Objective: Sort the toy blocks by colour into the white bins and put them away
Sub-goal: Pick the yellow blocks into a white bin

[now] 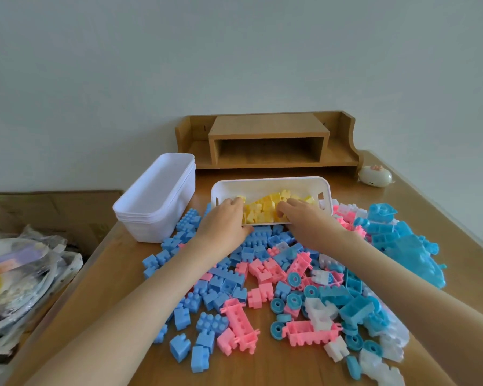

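Observation:
A white bin holding yellow blocks stands at the middle of the wooden table. My left hand grips the bin's near rim at its left, fingers inside and thumb on the outer wall. My right hand reaches over the near rim at its right, its fingers curled among the yellow blocks. Blue blocks, pink blocks, white blocks and turquoise pieces lie scattered in front of the bin and to its right.
A stack of empty white bins stands to the left of the filled one. A wooden desk shelf lines the back edge, with a small cream gadget to its right. Bags and cardboard lie beyond the table's left edge.

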The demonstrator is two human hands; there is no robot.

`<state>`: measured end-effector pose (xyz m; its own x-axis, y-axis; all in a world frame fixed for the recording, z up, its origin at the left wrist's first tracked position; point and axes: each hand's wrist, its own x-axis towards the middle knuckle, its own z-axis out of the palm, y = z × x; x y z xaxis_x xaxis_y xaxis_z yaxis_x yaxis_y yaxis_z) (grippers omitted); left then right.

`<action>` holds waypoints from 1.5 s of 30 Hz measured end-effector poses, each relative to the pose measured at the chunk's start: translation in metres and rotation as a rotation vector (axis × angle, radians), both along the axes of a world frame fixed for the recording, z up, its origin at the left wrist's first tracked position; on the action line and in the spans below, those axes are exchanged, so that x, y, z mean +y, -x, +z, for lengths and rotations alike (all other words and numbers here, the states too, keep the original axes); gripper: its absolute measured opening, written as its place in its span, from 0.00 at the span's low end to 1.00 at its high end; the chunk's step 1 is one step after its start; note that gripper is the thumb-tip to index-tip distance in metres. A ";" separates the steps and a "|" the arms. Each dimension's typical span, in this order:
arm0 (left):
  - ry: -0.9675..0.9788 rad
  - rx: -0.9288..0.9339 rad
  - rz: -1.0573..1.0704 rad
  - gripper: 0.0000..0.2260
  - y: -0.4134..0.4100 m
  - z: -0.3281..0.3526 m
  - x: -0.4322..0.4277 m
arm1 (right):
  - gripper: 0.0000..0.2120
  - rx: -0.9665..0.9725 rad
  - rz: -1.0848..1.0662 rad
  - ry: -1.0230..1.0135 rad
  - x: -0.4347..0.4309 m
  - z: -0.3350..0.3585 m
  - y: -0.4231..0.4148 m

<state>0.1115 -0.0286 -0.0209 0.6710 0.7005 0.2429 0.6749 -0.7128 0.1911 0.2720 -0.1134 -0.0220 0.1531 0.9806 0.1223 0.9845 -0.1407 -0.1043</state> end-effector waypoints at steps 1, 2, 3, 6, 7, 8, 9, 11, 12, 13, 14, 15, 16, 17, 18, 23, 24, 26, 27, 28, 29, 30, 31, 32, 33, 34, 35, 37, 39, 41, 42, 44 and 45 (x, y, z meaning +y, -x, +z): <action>0.002 -0.009 0.000 0.19 0.001 0.001 0.000 | 0.18 -0.005 0.004 -0.008 -0.001 0.000 0.000; 0.000 -0.013 0.000 0.19 0.001 0.002 -0.001 | 0.17 -0.006 0.010 -0.015 -0.001 0.000 0.000; -0.003 -0.012 0.001 0.20 0.001 0.002 -0.002 | 0.17 -0.003 0.017 -0.018 -0.002 0.000 0.000; 0.007 -0.010 0.015 0.20 0.002 0.004 -0.002 | 0.15 0.015 0.046 -0.023 -0.006 -0.001 -0.002; 0.011 -0.011 0.017 0.19 0.002 0.004 -0.002 | 0.16 0.020 0.053 -0.023 -0.007 -0.002 -0.002; 0.012 -0.010 0.010 0.18 0.002 0.003 -0.002 | 0.16 0.023 0.057 -0.022 -0.009 -0.002 -0.003; 0.010 -0.009 0.002 0.17 0.003 0.003 -0.002 | 0.16 0.026 0.060 -0.023 -0.010 -0.003 -0.004; 0.002 -0.014 -0.015 0.15 0.003 0.002 -0.003 | 0.18 0.035 0.058 -0.018 -0.010 -0.006 -0.006; -0.009 -0.023 -0.020 0.15 0.002 0.002 -0.004 | 0.19 0.041 0.055 -0.014 -0.010 -0.008 -0.008; -0.025 -0.037 -0.020 0.16 0.002 0.002 -0.004 | 0.20 0.045 0.054 -0.009 -0.009 -0.009 -0.009; -0.046 -0.051 -0.012 0.17 0.001 0.002 -0.005 | 0.21 0.045 0.053 -0.004 -0.009 -0.010 -0.010; -0.077 -0.061 -0.001 0.17 0.001 0.003 -0.006 | 0.21 0.043 0.054 0.001 -0.009 -0.011 -0.012; -0.114 -0.068 0.012 0.18 0.001 0.003 -0.006 | 0.20 0.043 0.058 0.002 -0.009 -0.012 -0.013; -0.150 -0.078 0.023 0.18 0.001 0.003 -0.006 | 0.19 0.046 0.063 0.000 -0.009 -0.012 -0.015; -0.179 -0.092 0.030 0.16 0.002 0.003 -0.005 | 0.18 0.051 0.068 0.000 -0.008 -0.012 -0.016; -0.179 -0.059 -0.099 0.09 0.002 -0.004 0.002 | 0.19 0.079 0.096 0.032 -0.007 -0.009 -0.015; -0.163 -0.036 -0.124 0.10 0.001 -0.004 0.003 | 0.19 0.079 0.099 0.037 -0.007 -0.008 -0.015; -0.157 -0.012 -0.135 0.11 0.000 -0.004 0.005 | 0.18 0.075 0.105 0.048 -0.005 -0.006 -0.015; -0.167 -0.007 -0.134 0.12 -0.001 -0.003 0.007 | 0.17 0.077 0.108 0.048 -0.003 -0.004 -0.016; -0.181 -0.001 -0.135 0.13 -0.002 -0.002 0.009 | 0.16 0.081 0.105 0.042 -0.001 -0.003 -0.017; -0.188 0.008 -0.136 0.13 -0.003 -0.001 0.011 | 0.15 0.088 0.098 0.029 0.001 -0.001 -0.018; -0.188 0.019 -0.138 0.14 -0.004 0.000 0.013 | 0.15 0.097 0.082 0.018 0.004 0.000 -0.020; -0.180 0.028 -0.139 0.15 -0.005 0.002 0.016 | 0.15 0.101 0.062 0.005 0.006 0.002 -0.021; -0.162 0.029 -0.137 0.16 -0.006 0.003 0.018 | 0.15 0.097 0.039 0.000 0.008 0.004 -0.023; -0.132 0.017 -0.128 0.16 -0.007 0.005 0.021 | 0.15 0.082 0.019 0.000 0.010 0.005 -0.026; -0.095 0.001 -0.115 0.17 -0.008 0.006 0.023 | 0.15 0.061 -0.001 0.003 0.012 0.007 -0.028; -0.066 -0.010 -0.105 0.18 -0.010 0.008 0.025 | 0.15 0.044 -0.019 0.005 0.015 0.009 -0.030; -0.041 0.006 -0.101 0.18 -0.014 0.009 0.030 | 0.16 0.037 -0.050 -0.004 0.020 0.012 -0.035; -0.025 0.048 -0.102 0.16 -0.019 0.008 0.037 | 0.16 0.038 -0.070 -0.026 0.026 0.012 -0.038; -0.024 0.069 -0.082 0.16 -0.026 0.006 0.044 | 0.16 0.008 -0.079 -0.051 0.032 0.011 -0.040; -0.026 0.064 -0.068 0.16 -0.029 0.005 0.046 | 0.15 -0.026 -0.079 -0.053 0.035 0.009 -0.042; -0.026 0.032 -0.043 0.16 -0.036 0.004 0.052 | 0.14 -0.090 -0.084 -0.057 0.040 0.006 -0.046; -0.024 0.011 -0.033 0.16 -0.040 0.004 0.055 | 0.14 -0.103 -0.095 -0.061 0.042 0.006 -0.049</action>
